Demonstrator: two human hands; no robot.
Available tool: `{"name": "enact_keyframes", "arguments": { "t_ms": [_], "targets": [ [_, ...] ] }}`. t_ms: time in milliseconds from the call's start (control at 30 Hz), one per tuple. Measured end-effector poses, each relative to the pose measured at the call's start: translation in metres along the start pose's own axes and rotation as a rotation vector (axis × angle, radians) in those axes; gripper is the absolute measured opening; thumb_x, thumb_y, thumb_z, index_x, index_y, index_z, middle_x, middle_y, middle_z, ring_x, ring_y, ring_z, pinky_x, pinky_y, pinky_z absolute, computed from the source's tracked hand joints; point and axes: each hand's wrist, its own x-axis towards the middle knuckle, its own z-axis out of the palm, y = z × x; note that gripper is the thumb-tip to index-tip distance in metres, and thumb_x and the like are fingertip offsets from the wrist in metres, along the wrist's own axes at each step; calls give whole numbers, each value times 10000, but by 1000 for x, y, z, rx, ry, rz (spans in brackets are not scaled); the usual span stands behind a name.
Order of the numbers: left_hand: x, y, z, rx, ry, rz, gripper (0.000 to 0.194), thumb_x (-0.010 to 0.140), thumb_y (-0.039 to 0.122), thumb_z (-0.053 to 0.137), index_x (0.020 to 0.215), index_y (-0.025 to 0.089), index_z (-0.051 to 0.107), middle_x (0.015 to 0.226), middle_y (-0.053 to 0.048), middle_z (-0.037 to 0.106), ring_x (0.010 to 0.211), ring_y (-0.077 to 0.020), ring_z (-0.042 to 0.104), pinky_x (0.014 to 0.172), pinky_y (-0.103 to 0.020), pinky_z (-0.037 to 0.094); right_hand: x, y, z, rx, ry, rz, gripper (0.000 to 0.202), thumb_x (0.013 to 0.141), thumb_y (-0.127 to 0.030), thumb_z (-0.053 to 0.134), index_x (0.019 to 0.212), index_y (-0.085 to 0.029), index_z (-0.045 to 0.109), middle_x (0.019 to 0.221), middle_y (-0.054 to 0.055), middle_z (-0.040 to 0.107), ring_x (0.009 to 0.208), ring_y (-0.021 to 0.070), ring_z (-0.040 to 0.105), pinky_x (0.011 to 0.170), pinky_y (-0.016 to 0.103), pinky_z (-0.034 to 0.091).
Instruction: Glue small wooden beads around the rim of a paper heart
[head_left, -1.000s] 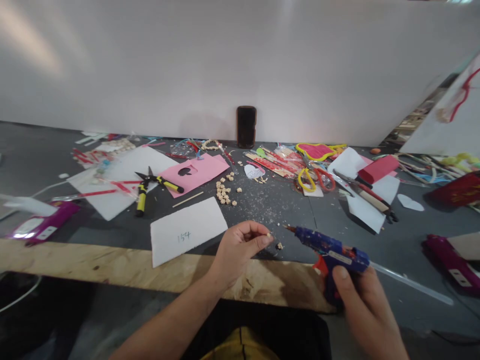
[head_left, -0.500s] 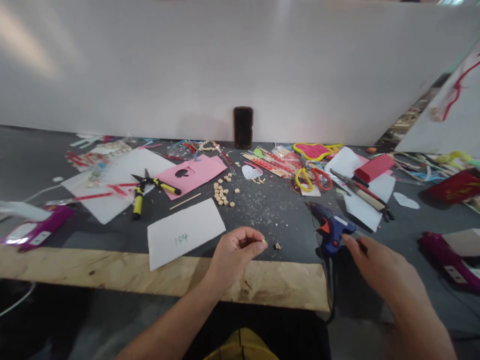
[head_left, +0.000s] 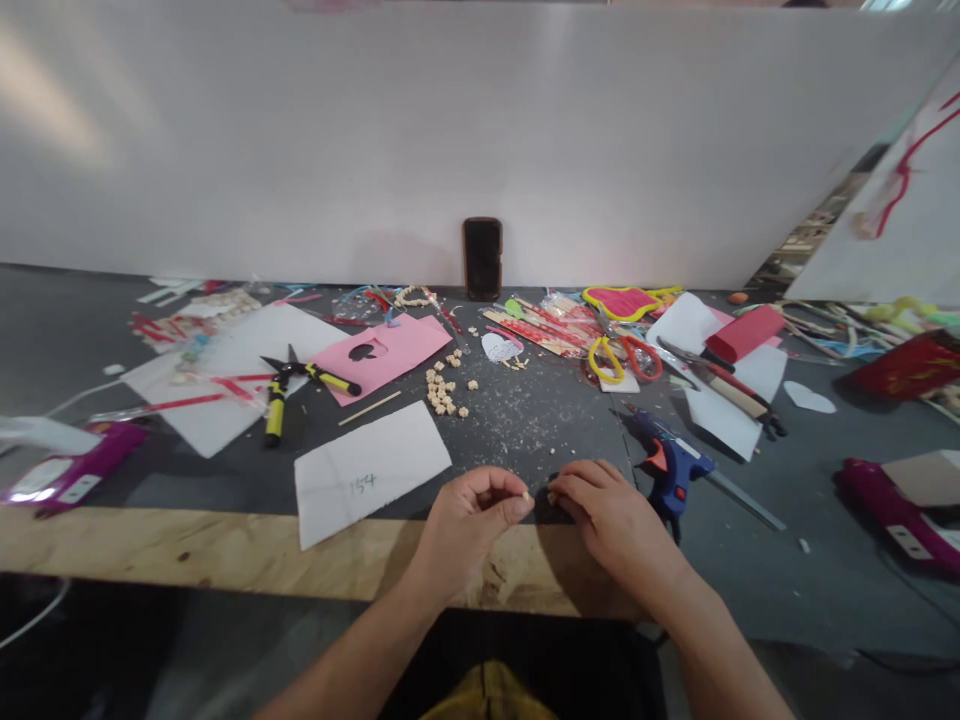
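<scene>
Dark tabletop (head_left: 814, 470); tiny pale piece (head_left: 526, 496) pinched at left hand's (head_left: 472, 522) tip.

Far ahead of me a phone (head_left: 482, 258) stands against the white partition (head_left: 300, 130); on my left I see black-and-yellow pliers (head_left: 275, 412), a pink sheet (head_left: 417, 346) and, nearer, a card (head_left: 390, 462) marked 154; on my right lie scissors (head_left: 618, 340) and a white paper heart (head_left: 810, 397).

On your table (head_left: 840, 480): glue gun (head_left: 679, 462), right of your right hand (head_left: 619, 520); card (head_left: 382, 462), left of your left hand (head_left: 466, 520); small pieces (head_left: 441, 394), behind the card's right end; pliers (head_left: 275, 414), farther left; scissors (head_left: 621, 340), behind the glue gun; phone (head_left: 482, 260), before the panel (head_left: 300, 150)
</scene>
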Motion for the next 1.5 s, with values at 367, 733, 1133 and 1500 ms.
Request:
{"name": "enact_keyframes", "arguments": {
  "t_ms": [367,733,1133,1500],
  "targets": [
    [-1,-1,2,-6,-18,10,176,681,282,711,766,145,642,681,13,594,614,-84,501,579,-181,381,-4,-1,1,34,-5,1,350,846,-69,446,1113,-222,613,1019,66,623,942,206,548,819,357,471],
    [-5,-2,3,280,-14,119,101,746,262,630,777,173,666,717,-7,645,666,-131,559,617,-213,424,-12,-11,-4,283,81,104,107,848,-186,534,917,-219,609,880,34,647,828,161,603,727,275,484],
    [-14,11,7,763,-77,461,164,812,151,550,796,239,687,740,-2,679,723,-148,595,667,-231,413,-20,-26,-16,372,85,118,53,842,-213,540,846,-225,592,792,16,628,703,132,587,624,230,472],
    [-17,14,7,795,-124,487,170,816,117,542,818,222,676,742,2,670,715,-135,589,656,-217,411,-27,-29,-15,489,82,142,66,859,-216,515,857,-234,578,795,-6,619,703,116,583,639,209,465]
  ]
}}
